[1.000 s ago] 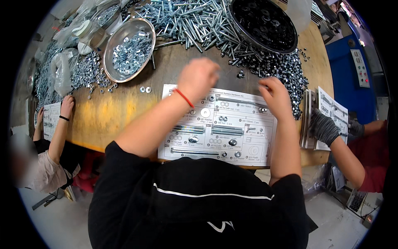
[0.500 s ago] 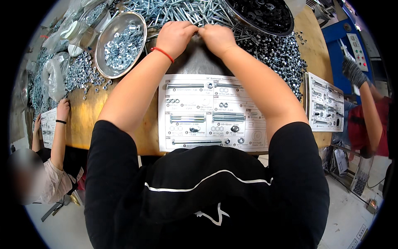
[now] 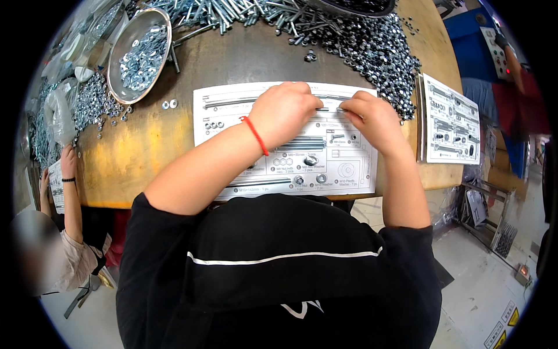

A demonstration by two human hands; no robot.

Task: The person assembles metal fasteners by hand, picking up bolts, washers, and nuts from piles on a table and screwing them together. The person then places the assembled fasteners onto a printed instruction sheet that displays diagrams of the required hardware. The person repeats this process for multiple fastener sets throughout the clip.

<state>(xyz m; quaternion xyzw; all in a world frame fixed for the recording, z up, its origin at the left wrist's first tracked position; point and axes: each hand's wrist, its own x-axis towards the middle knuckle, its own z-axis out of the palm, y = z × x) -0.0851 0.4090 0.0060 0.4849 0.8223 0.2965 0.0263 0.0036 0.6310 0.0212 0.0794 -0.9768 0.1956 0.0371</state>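
Note:
Both my hands are over a white printed sheet picturing bolts, nuts and washers. My left hand, with a red cord at the wrist, is closed near the sheet's upper middle. Its thumb and fingers pinch together, and what they hold is too small to make out. To its right, my right hand pinches with thumb and forefinger over the upper right part of the sheet. A tiny bright piece shows at those fingertips, its kind unclear. The two hands are a short gap apart.
Beyond the sheet lie a heap of long bolts and a pile of dark nuts. A metal bowl of washers stands left, two loose washers near it. More sheets lie right. A co-worker's hand is far left.
Both hands have come back from the bolt heap to the sheet, moving nearer to me. The view has shifted, and the co-worker at right has moved an arm.

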